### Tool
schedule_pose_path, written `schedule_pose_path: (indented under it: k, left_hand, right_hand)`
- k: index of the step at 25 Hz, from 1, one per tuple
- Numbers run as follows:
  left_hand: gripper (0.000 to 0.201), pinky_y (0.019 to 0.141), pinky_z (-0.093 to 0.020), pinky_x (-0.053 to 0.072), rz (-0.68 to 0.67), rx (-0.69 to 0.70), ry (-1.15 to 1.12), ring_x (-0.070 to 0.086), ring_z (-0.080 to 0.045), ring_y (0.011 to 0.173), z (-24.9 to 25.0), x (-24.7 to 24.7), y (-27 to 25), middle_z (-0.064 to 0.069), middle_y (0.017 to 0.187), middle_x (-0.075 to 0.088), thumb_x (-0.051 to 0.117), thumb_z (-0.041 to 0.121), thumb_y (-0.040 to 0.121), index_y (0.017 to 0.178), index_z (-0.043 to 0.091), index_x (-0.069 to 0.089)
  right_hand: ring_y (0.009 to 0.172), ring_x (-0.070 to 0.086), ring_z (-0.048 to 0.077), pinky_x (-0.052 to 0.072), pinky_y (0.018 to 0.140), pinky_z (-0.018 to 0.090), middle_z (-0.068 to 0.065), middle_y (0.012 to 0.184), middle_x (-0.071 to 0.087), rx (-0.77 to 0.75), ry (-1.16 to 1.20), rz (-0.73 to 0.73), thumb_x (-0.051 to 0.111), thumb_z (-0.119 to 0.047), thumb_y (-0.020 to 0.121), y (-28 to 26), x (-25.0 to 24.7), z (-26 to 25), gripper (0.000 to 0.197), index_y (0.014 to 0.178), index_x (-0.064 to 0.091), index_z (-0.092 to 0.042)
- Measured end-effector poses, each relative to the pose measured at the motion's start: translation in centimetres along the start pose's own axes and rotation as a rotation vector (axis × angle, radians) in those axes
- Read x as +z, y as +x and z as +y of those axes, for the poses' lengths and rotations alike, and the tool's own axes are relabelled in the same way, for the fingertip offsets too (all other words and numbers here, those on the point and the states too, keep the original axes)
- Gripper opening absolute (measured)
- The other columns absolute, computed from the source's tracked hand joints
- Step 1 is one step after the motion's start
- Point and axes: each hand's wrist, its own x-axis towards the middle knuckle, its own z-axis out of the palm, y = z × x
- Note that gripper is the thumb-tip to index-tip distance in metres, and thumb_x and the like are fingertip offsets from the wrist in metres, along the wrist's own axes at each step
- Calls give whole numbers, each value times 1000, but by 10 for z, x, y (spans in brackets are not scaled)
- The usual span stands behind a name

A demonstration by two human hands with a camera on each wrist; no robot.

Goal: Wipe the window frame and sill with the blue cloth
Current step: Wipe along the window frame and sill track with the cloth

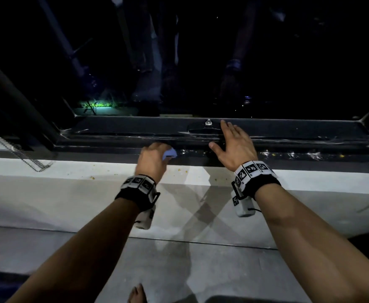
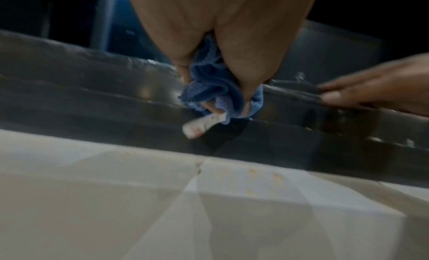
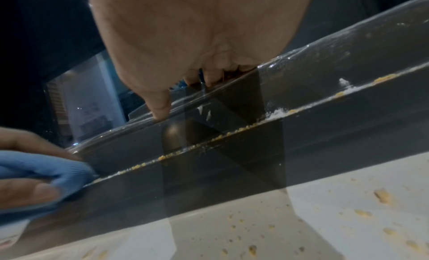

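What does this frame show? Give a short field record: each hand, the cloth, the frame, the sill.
left hand: grips the bunched cloth, pressing it on the frame's lower rail
right hand: flat, fingers straight, resting on the frame beside the latch
cloth: blue, crumpled, a white tag hanging out
frame: dark, with white smears and yellow crumbs along a groove right of the cloth
sill: white, scattered yellow specks
glass: dark, only reflections
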Motion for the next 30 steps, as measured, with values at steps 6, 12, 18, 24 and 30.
schedule_pose_path:
  k: [6,12,18,24,30]
  left_hand:
    - [28,82,-30,55,-59,27,-46,67,-19,89,-4,-15,2,5,101,72,68,7,81,92,31,72]
    - [17,88,-37,45,-34,-166,108,62,-32,96,-2,9,8,-5,109,64,61,25,92,102,33,73]
    - [20,92,-34,50,-51,-4,10,64,-30,98,-20,-7,0,-6,112,64,69,18,88,104,28,76]
    - [26,76,-36,54,56,-92,16,65,-32,81,1,16,5,-2,96,68,66,12,79,90,34,75]
    - [26,84,-35,55,-116,64,97,68,-24,92,-22,1,9,2,103,69,65,16,84,98,36,74]
  right_hand:
    - [150,14,22,13,122,40,4,163,17,-3,28,-26,34,-66,93,0,-4,0,80,156,7,-24]
    - [149,16,22,15,121,37,2,162,19,-46,90,-66,43,-63,92,0,-18,5,80,156,13,-25]
    - [148,17,25,8,120,53,-6,160,24,-48,-7,-49,47,-56,94,-2,-22,16,69,152,12,-42]
    - [148,18,24,9,120,51,-8,159,27,-16,22,-6,47,-53,95,-2,-16,15,65,151,16,-44]
    - [149,15,22,6,121,52,-9,160,24,17,37,-48,48,-59,92,-3,-19,14,70,151,15,-44]
